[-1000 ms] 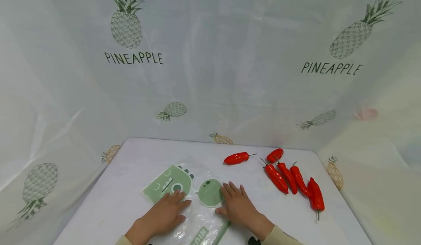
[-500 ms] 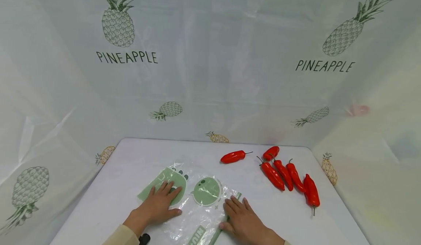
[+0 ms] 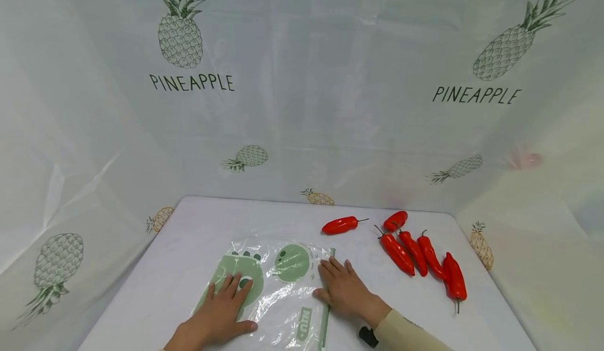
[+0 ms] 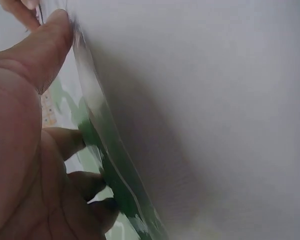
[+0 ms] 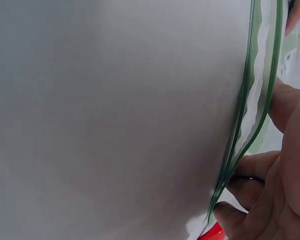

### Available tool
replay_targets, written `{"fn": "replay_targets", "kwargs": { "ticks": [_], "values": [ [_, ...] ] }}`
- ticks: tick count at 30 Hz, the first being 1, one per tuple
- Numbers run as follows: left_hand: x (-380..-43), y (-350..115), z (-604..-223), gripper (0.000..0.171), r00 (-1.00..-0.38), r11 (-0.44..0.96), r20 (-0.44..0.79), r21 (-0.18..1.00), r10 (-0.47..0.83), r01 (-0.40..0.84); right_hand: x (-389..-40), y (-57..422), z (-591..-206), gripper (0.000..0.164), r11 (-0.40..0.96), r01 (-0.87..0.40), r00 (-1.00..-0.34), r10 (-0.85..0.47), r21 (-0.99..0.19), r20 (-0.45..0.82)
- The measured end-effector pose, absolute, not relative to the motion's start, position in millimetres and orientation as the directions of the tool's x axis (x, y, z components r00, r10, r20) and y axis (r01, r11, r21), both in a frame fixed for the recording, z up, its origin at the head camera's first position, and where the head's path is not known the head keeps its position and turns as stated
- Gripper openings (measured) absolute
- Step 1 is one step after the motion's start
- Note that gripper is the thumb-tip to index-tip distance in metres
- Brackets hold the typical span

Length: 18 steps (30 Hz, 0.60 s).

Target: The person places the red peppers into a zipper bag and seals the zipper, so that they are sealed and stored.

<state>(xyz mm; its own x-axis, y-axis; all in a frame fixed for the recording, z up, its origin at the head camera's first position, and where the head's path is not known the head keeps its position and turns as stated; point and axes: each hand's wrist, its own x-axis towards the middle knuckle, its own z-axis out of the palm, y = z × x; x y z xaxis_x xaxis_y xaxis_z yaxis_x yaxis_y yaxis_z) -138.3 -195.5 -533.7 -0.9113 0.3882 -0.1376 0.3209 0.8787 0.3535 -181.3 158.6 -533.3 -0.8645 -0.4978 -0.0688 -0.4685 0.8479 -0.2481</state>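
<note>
A clear plastic zip bag [image 3: 278, 306] with a green dinosaur print and a round green face lies flat on the white table. My left hand [image 3: 219, 309] rests on its left part, over the dinosaur, with fingers spread. My right hand [image 3: 346, 291] lies at the bag's right side, fingers extended over the green zip edge [image 3: 325, 319]. In the left wrist view, my left fingers [image 4: 70, 142] touch the bag's film along a green-printed edge. Up close in the right wrist view, the green zip strip [image 5: 272, 75] runs beside my right fingers [image 5: 257, 165].
One red chili pepper [image 3: 341, 226] lies behind the bag. Several more red chili peppers [image 3: 397, 254] lie to the right on the table [image 3: 189, 236]. A pale curtain [image 3: 302, 105] with pineapple prints hangs behind and at the sides.
The bag has turned counter-clockwise, its zip edge going from slanted to nearly straight up and down. My left hand has moved down and left with it; the right stays near the zip edge. The peppers stay put.
</note>
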Motion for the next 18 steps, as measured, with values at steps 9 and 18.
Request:
{"fn": "replay_targets", "kwargs": {
  "ticks": [9, 18],
  "values": [
    [-132, -191, -529, 0.105, -0.937, 0.905, -0.132, 0.333, 0.325, 0.267, -198, 150, -534, 0.073, 0.848, -0.46, -0.861, -0.498, -0.263, -0.1],
    [-135, -182, -526, 0.107, -0.947, 0.926, -0.154, 0.304, 0.282, 0.226, -193, 173, -530, 0.069, 0.828, -0.366, -0.896, -0.436, -0.424, -0.078]
  ]
}}
